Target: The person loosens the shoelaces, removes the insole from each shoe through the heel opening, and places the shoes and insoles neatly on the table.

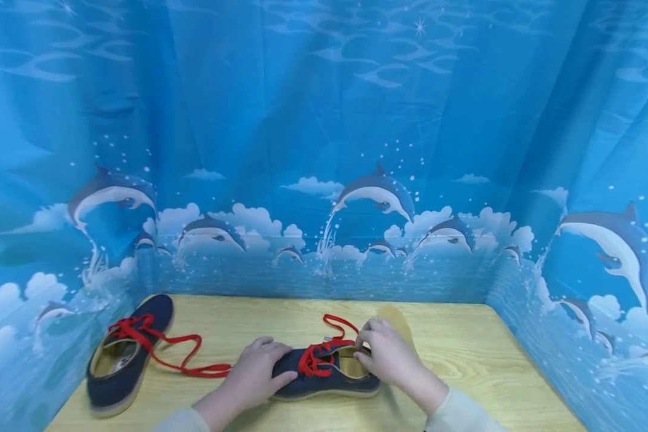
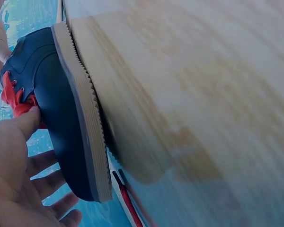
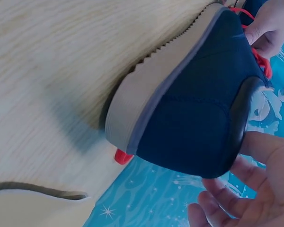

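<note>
A navy lace-up shoe (image 1: 351, 386) with red laces (image 1: 314, 363) and a pale sole lies on its sole, toe to the left. My left hand (image 1: 256, 372) grips its toe end, thumb on the upper near the laces and fingers along the far side. Over the shoe's opening, my right hand (image 1: 389, 354) pinches the collar by the heel. The right wrist view shows that thumb and forefinger at the dark collar edge (image 3: 244, 113), the other fingers loosely bent below. The tan lining shows inside the opening.
A matching navy shoe (image 1: 116, 384) stands at the left, its long red lace (image 1: 186, 367) trailing toward my left hand. A tan insole (image 1: 398, 321) lies behind my right hand. Blue dolphin-print curtain (image 1: 324, 150) encloses the back and sides of the wooden table (image 1: 480, 366).
</note>
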`<act>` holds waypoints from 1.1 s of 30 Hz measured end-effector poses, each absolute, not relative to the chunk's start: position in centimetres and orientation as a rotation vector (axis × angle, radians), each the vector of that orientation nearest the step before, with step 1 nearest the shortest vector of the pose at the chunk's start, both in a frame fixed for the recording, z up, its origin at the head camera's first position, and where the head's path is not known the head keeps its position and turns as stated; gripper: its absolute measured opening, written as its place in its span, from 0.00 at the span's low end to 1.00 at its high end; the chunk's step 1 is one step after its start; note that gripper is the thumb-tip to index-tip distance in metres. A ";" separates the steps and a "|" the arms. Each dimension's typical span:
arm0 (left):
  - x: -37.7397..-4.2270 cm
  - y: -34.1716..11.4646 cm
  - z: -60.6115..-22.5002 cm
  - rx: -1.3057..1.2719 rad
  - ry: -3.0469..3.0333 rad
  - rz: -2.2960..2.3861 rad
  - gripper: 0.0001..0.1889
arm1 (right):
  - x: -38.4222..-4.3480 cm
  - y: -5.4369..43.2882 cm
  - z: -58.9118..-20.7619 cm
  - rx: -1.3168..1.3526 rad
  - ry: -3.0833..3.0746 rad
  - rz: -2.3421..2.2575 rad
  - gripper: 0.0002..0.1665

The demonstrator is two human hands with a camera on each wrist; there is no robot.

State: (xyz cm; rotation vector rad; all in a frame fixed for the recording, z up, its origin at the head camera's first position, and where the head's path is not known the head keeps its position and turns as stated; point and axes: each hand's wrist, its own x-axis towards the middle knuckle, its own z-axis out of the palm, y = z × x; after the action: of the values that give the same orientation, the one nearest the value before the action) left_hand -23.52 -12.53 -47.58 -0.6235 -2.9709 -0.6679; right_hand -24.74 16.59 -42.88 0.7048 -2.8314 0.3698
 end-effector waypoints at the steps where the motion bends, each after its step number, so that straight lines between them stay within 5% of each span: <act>1: -23.4 -12.5 -47.6 -0.633 -2.977 -0.660 0.33 | -24.7 16.5 -43.0 0.722 -2.831 0.370 0.08; 13: -22.9 -12.2 -47.5 -0.654 -3.047 -0.590 0.42 | -24.7 16.0 -44.4 0.808 -2.832 0.315 0.06; 33: -23.0 -12.2 -47.3 -0.617 -3.061 -0.599 0.43 | -24.9 14.6 -44.2 0.821 -2.966 0.101 0.08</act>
State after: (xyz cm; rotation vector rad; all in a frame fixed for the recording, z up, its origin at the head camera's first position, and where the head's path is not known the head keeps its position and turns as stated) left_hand -23.03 -12.22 -47.34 -0.6166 -3.0609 -0.5988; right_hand -24.85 14.58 -44.21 0.8213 -2.9657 0.1011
